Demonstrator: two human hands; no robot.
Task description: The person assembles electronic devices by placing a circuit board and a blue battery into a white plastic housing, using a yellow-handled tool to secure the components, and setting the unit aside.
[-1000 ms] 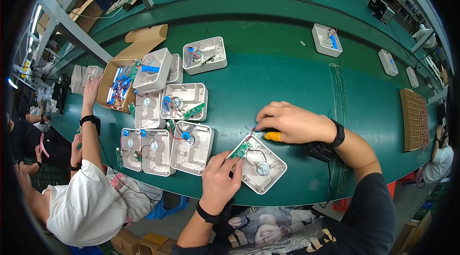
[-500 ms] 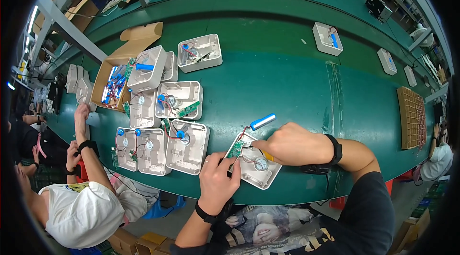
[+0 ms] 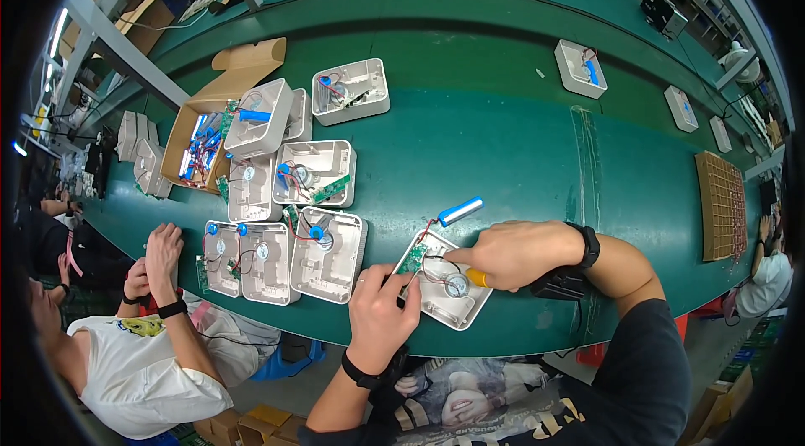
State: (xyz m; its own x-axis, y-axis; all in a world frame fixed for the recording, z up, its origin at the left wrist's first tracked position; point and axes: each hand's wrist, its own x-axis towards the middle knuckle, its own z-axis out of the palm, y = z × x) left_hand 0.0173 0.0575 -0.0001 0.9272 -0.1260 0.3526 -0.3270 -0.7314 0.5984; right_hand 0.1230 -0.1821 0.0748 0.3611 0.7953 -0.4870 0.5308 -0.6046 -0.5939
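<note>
In front of me lies an open white plastic case point(image 3: 449, 313), tilted on the green table. A green circuit board point(image 3: 412, 259) stands at its left side, and a round speaker point(image 3: 457, 285) with wires sits inside. My left hand point(image 3: 381, 303) closes on the case's left edge by the board, thumb reaching inside. My right hand point(image 3: 520, 257) comes from the right, index finger stretched to the wires beside the board. Its other fingers curl round a yellow-handled tool point(image 3: 477, 277), whose kind is mostly hidden. A blue cylindrical battery point(image 3: 460, 211) lies beyond the case, wired to it.
Several similar cases point(image 3: 329, 266) with boards and batteries are grouped at left, beside a cardboard box point(image 3: 174, 163) of blue batteries. More cases point(image 3: 580, 69) sit far right, near a gridded brown tray point(image 3: 719, 207). A black box point(image 3: 560, 284) lies under my right wrist. A co-worker's hands point(image 3: 163, 251) are at left.
My right hand has shifted slightly, showing more of the yellow handle. The co-worker's raised hand has left a far-left case and come back near their body. The far-right cases have slid slightly right.
</note>
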